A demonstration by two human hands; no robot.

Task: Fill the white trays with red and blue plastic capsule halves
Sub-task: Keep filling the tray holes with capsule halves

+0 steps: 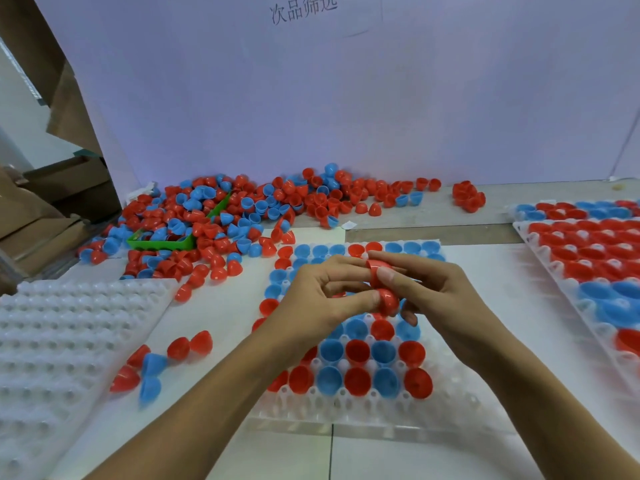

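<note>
red plastic: two red capsule halves (381,289) pinched between both hands, nested or stuck together by the look of it, held just above the centre tray (363,396)
left hand (322,299): thumb and curled fingers pinching the lower half at its rounded dome
right hand (426,296): thumb and forefinger pinching the rim of the upper half, other fingers curled beneath
handling: thin-walled shells, judged very light, stiff yet springy, smooth and a bit slippery (likely to pop free if squeezed hard); best taken at the rim with fingertips, dome in the other hand, and twisted apart gently
centre tray: at 6 o'clock, most sockets filled with red and blue halves, open side up; nearest row or two of sockets unfilled; middle hidden by the hands
trays, counted: four white ones in view, namely centre, an unfilled one (59,341) at 9 o'clock, and two filled ones (588,258) at 3 o'clock, one overlapping the other
loose halves near the left forearm: six, four red and two blue (152,365)
supply heap (225,216): at 11 o'clock, too many to count, red outnumbering blue, spilling over a green bin (162,242)
small red cluster (468,195): at 1 o'clock, apart from the heap, count unclear
progress, judged: centre tray nearly full, a row or so to go
</note>
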